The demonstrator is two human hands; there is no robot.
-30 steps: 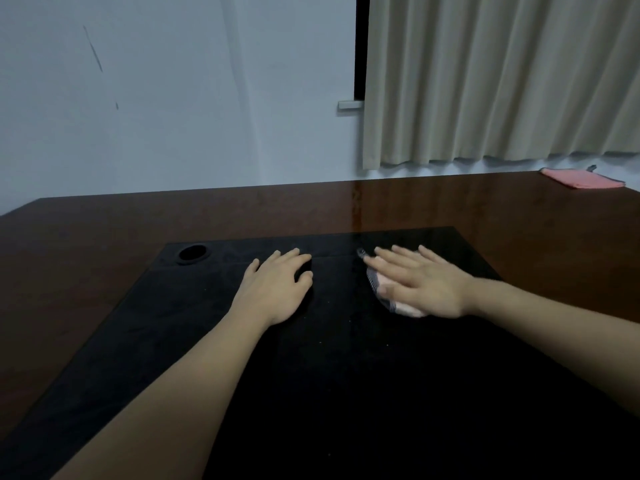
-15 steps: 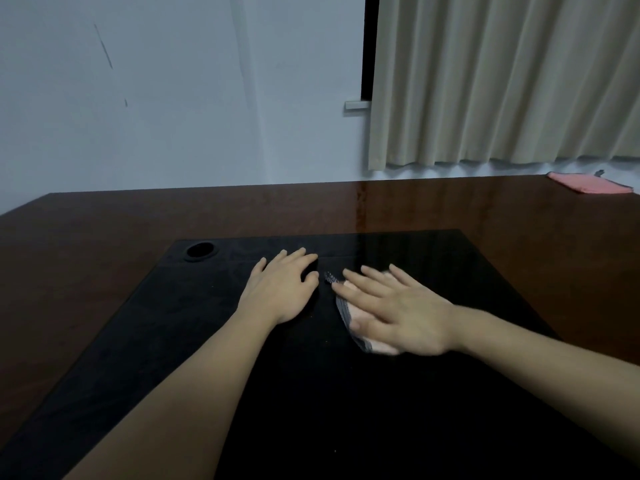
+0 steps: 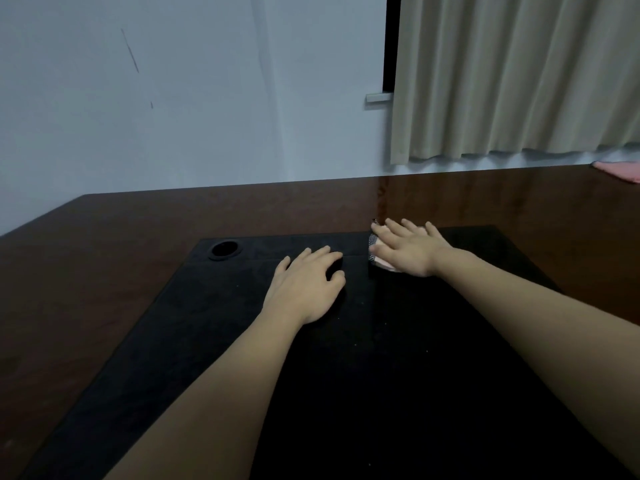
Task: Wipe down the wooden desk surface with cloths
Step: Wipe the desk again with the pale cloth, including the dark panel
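A dark wooden desk (image 3: pixel 121 258) carries a large black mat (image 3: pixel 346 375) in front of me. My right hand (image 3: pixel 408 249) lies flat with straight fingers on a small pale cloth (image 3: pixel 375 258) at the mat's far edge, pressing it down; most of the cloth is hidden under the palm. My left hand (image 3: pixel 306 289) rests flat on the mat to the left of it, fingers loosely spread, holding nothing.
A round cable hole (image 3: pixel 225 249) sits at the mat's far left corner. A pink cloth (image 3: pixel 620 169) lies at the desk's far right edge. A white wall and a beige curtain (image 3: pixel 512 74) stand behind the desk.
My right hand slid the cloth toward me and leftward, then pushed it away to the mat's far edge. My left hand stayed in place on the mat.
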